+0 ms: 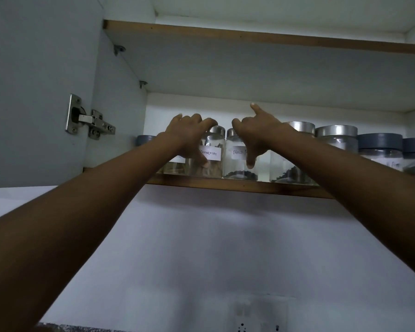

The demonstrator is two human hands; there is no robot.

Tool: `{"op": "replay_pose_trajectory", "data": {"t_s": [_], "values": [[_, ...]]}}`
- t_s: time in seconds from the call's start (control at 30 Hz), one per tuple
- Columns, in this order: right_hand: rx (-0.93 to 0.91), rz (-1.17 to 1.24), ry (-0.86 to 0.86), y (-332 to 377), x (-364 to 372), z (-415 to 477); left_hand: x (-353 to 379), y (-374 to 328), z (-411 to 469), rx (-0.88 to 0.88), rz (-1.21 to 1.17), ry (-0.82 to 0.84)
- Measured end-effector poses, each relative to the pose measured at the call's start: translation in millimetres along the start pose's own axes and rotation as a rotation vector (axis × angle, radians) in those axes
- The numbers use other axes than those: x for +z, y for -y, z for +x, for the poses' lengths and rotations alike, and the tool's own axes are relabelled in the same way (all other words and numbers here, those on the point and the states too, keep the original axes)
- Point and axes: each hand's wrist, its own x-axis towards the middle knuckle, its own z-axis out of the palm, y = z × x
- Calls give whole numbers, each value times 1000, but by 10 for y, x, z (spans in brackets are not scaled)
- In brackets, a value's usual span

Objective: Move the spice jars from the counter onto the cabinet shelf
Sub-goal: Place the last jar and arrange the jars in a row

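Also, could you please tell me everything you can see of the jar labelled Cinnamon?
The cinnamon jar is clear, glass by its look, with a shiny metal lid and a white handwritten label, partly covered. Brown sticks lie at its bottom. It stands upright at the front edge of the shelf, close beside the jar marked Black. The left hand grips it, fingers curled over the lid, thumb down its front.

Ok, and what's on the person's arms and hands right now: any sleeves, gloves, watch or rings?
Nothing worn shows in the head view. The left forearm and right forearm are bare along their whole visible length, with no sleeve edge in frame. The left hand and right hand have no gloves, and no watch, bracelet or ring shows on the wrists or visible fingers. The upper arms are out of frame.
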Motion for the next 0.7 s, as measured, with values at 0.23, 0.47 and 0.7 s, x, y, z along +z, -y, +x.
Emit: {"op": "replay_pose_trajectory", "data": {"t_s": [0.23,0.47,0.7], "values": [[31,-32,78,128,73,275,209,22,149,-23,0,3],[134,68,200,204,79,519,365,43,311,-38,34,8],[178,65,212,267,208,680,530,70,467,-38,91,8]]}}
